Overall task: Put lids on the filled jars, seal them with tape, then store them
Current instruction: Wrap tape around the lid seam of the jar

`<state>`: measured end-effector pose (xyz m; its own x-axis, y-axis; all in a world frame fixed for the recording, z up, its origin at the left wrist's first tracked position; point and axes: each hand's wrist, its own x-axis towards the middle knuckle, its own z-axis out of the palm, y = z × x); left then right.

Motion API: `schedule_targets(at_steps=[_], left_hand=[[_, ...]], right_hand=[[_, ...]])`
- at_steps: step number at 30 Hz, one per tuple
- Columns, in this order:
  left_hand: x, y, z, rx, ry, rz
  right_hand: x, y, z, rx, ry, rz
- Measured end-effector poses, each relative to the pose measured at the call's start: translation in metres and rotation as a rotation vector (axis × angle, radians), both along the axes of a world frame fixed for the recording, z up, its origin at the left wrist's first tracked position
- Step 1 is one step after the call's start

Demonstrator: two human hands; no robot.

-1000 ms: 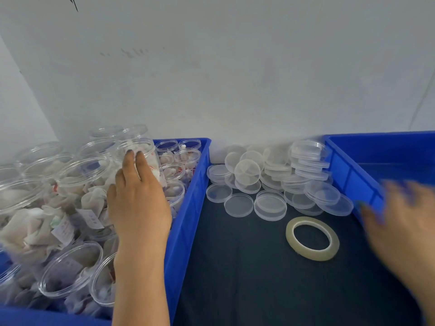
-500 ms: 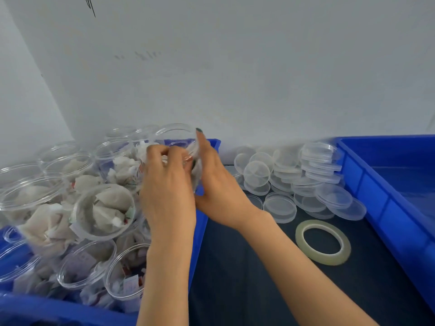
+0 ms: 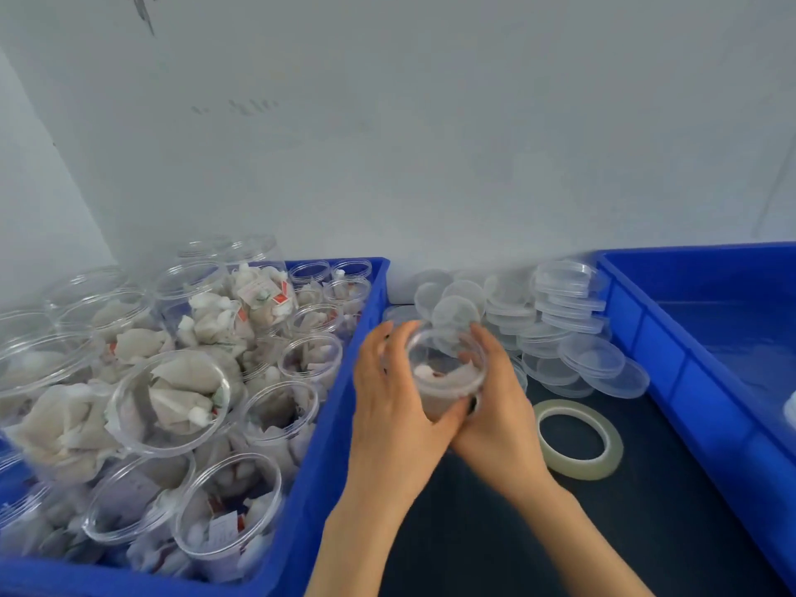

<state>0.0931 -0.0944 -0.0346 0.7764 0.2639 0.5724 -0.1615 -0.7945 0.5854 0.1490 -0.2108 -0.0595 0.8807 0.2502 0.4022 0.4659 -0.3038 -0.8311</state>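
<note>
Head view, your left hand (image 3: 394,407) and right hand (image 3: 499,411) both wrapped around one open, filled jar (image 3: 443,374), held between the left blue bin (image 3: 329,424) of jars and the tape roll (image 3: 579,469), loose lids (image 3: 590,355) stacked just behind.

Dark table (image 3: 474,532): blue bins (image 3: 336,424), lids (image 3: 590,359), tape roll (image 3: 577,469).

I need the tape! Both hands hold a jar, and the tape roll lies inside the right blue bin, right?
No. The head view shows the tape roll lying on the dark mat, beside the right blue bin, not inside it. The left hand and right hand do hold the jar.
</note>
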Motion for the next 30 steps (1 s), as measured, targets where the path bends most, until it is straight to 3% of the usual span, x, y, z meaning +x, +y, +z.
schedule_targets(at_steps=[2, 4, 6, 8, 10, 13, 15, 19, 26, 30], left_hand=[[0.009, -0.006, -0.023, -0.265, 0.181, -0.196], [0.018, -0.010, -0.040, -0.340, 0.258, -0.298], [0.025, -0.009, -0.053, -0.386, 0.245, -0.311], [0.030, -0.003, -0.061, -0.417, 0.218, -0.329], [0.032, 0.002, -0.066, -0.409, 0.205, -0.355], [0.032, 0.001, -0.068, -0.385, 0.196, -0.341], [0.033, -0.002, -0.069, -0.370, 0.184, -0.314], [0.033, -0.006, -0.069, -0.355, 0.173, -0.283], [0.050, -0.005, -0.071, -0.328, 0.186, -0.374], [0.061, -0.006, -0.077, -0.312, 0.185, -0.426]], right_hand=[[-0.002, -0.017, -0.021, 0.012, 0.082, 0.019], [-0.002, -0.035, -0.031, 0.053, 0.145, 0.133], [0.005, -0.056, -0.030, 0.055, 0.222, 0.345], [0.025, -0.075, -0.026, -0.012, 0.287, 0.425], [0.053, -0.085, -0.027, -0.198, 0.217, 0.265], [0.082, -0.072, -0.040, -0.760, -0.006, 0.045], [0.086, -0.062, -0.051, -0.806, -0.133, -0.053], [0.080, -0.056, -0.059, -0.604, -0.301, -0.201], [0.076, -0.067, -0.055, 0.130, 0.030, -0.432], [0.072, -0.074, -0.024, 0.656, 0.150, -0.362]])
